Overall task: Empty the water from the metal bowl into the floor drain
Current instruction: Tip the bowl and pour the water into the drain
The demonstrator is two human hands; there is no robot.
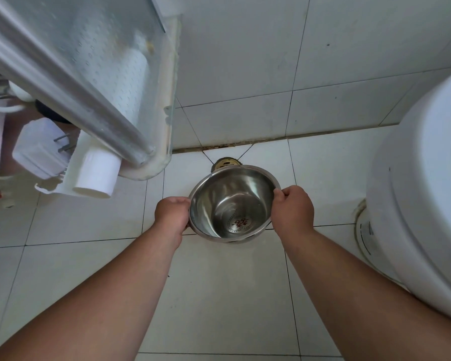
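A shiny metal bowl with a red mark on its bottom hangs above the white tiled floor, held by both hands at its rim. My left hand grips the left side and my right hand grips the right side. The bowl leans with its far rim lower, toward the wall. No water shows inside it. The floor drain, a round brassy fitting, lies just beyond the far rim, close to the wall, partly hidden by the bowl.
A white toilet fills the right side. At upper left stands a glass shower door with a metal frame. Below it a white rack holds a toilet paper roll and a white box. A tiled wall rises behind the drain.
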